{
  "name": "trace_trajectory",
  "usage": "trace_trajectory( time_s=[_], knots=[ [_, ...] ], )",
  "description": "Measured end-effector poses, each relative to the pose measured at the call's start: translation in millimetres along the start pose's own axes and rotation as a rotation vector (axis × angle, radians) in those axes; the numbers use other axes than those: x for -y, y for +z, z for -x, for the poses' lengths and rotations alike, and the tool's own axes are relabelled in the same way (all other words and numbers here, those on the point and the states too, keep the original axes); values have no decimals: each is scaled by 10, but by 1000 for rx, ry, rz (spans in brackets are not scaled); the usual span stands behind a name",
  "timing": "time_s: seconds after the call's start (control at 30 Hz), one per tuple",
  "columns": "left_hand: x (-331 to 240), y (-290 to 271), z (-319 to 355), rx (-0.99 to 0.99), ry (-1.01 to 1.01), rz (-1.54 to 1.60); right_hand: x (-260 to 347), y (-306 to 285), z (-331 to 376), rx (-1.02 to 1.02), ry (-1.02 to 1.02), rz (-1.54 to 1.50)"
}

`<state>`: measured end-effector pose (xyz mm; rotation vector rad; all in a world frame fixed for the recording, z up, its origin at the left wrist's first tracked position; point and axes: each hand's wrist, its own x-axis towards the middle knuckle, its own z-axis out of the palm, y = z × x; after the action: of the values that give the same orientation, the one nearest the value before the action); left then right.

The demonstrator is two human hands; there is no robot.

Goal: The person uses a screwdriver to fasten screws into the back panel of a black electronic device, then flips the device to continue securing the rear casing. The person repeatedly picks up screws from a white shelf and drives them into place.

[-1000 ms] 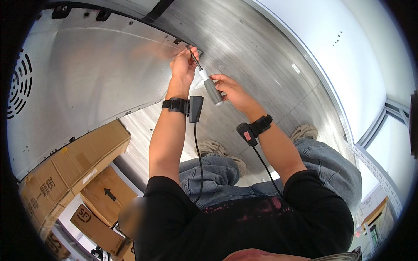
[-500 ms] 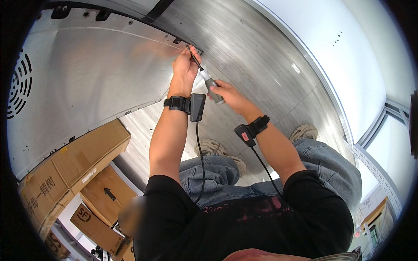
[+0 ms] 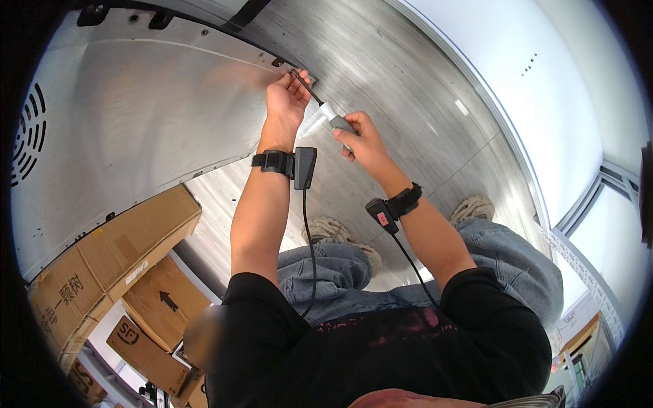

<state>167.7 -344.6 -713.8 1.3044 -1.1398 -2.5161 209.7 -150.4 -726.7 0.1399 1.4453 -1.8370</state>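
We have our R hand (image 3: 364, 144) closed round the handle end of the grey screwdriver (image 3: 327, 109), which slants w/ its tip near the edge of the metal panel (image 3: 156, 102). Our L hand (image 3: 286, 103) is half curled beside the tip; view is poor, we cannot tell if it pinches smth.
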Motion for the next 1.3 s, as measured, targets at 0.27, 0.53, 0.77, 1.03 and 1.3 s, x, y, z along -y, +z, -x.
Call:
trace_trajectory(
  time_s=[0.27,0.53,0.77,1.03,1.3],
  knots=[
    [-1,77,3,-71,-18,14,-38,66,67,-68,-119,79],
    [6,87,-24,-101,-21,3,-102,39,-10,50,-14,38],
    [-11,77,-33,-77,-65,78,-59,23,-4,88,96,-35],
    [-25,97,6,-52,-109,150,-27,43,37,33,15,49],
    [-17,75,11,-25,-132,192,-95,46,40,-42,-120,125]
  ],
)
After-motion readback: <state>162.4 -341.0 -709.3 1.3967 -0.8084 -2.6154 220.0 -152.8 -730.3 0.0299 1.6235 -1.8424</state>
